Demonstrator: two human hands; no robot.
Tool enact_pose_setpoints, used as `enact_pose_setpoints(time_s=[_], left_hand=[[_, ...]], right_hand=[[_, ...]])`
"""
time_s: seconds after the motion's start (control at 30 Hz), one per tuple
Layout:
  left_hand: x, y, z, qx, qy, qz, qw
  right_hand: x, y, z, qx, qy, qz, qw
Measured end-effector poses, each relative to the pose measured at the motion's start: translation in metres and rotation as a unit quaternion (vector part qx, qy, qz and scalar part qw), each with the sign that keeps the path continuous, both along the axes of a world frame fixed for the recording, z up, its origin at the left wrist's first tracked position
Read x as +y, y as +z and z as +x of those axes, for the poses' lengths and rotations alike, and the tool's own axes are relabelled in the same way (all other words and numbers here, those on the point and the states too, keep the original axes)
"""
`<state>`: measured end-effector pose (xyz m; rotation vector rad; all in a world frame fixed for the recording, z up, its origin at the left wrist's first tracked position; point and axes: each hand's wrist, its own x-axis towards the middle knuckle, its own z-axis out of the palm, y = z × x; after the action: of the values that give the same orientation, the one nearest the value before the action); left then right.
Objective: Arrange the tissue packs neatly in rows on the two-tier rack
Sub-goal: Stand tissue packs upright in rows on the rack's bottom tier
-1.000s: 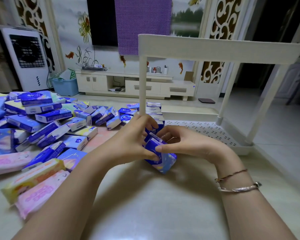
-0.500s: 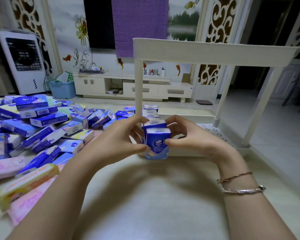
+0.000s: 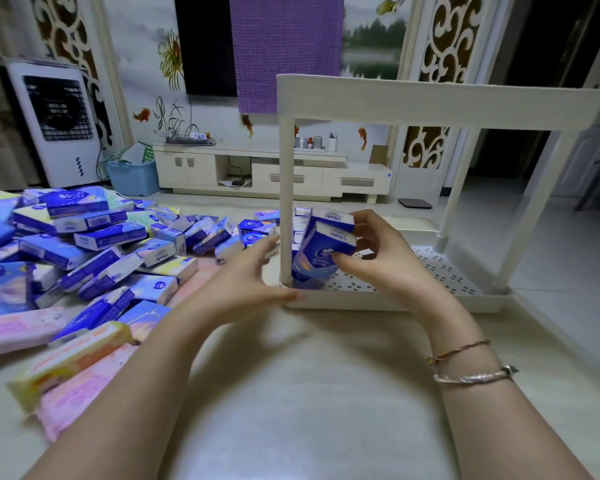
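My right hand (image 3: pixel 381 258) grips two small blue-and-white tissue packs (image 3: pixel 326 247), tilted, just above the near left corner of the lower tier (image 3: pixel 430 271) of the white two-tier rack. A few packs (image 3: pixel 300 220) stand in that corner behind the rack's front left post (image 3: pixel 286 202). My left hand (image 3: pixel 253 271) is open, fingers spread, just left of the post and holding nothing. A big loose pile of blue tissue packs (image 3: pixel 94 244) covers the floor on the left. The rack's top tier (image 3: pixel 430 102) shows only its front edge.
Long pink and yellow packs (image 3: pixel 73 368) lie at the near left. Bare floor (image 3: pixel 309 393) stretches between my forearms. Farther back stand a white TV cabinet (image 3: pixel 267 171), a blue bin (image 3: pixel 132 176) and a white air cooler (image 3: pixel 58 123).
My right hand has carried the packs forward and right over the rack's lower tier. My left hand has let go of them and opened beside the post.
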<state>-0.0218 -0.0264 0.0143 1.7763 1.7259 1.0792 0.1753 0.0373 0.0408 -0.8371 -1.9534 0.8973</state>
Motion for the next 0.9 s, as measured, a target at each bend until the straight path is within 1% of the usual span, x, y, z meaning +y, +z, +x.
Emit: enact_pose_setpoints(time_s=[0.13, 0.23, 0.33, 0.47, 0.57, 0.63, 0.77, 0.9], left_hand=[[0.007, -0.008, 0.004, -0.021, -0.044, 0.007, 0.999], [0.013, -0.013, 0.003, -0.066, -0.061, 0.013, 0.996], [0.019, -0.019, 0.003, -0.098, -0.059, 0.032, 0.993], [0.023, -0.023, 0.004, -0.119, -0.049, 0.046, 0.991], [0.025, -0.024, 0.004, -0.137, -0.054, 0.045, 0.988], [0.026, -0.025, 0.003, -0.135, -0.052, 0.05, 0.988], [0.026, -0.024, 0.005, -0.143, -0.049, 0.053, 0.987], [0.026, -0.022, 0.004, -0.162, -0.056, 0.032, 0.985]], right_hand=[[0.0, 0.0, 0.001, -0.023, 0.02, -0.001, 1.0], [0.002, -0.008, -0.004, -0.046, 0.009, 0.008, 0.999], [0.002, -0.012, -0.008, -0.057, -0.025, 0.032, 0.998], [0.004, -0.012, -0.008, -0.06, -0.043, 0.049, 0.996], [0.004, -0.016, -0.01, -0.086, -0.043, 0.052, 0.994], [0.003, -0.021, -0.013, -0.117, -0.046, 0.054, 0.991], [0.002, -0.027, -0.016, -0.229, -0.069, 0.082, 0.967], [-0.003, -0.027, -0.022, -0.299, -0.077, 0.07, 0.949]])
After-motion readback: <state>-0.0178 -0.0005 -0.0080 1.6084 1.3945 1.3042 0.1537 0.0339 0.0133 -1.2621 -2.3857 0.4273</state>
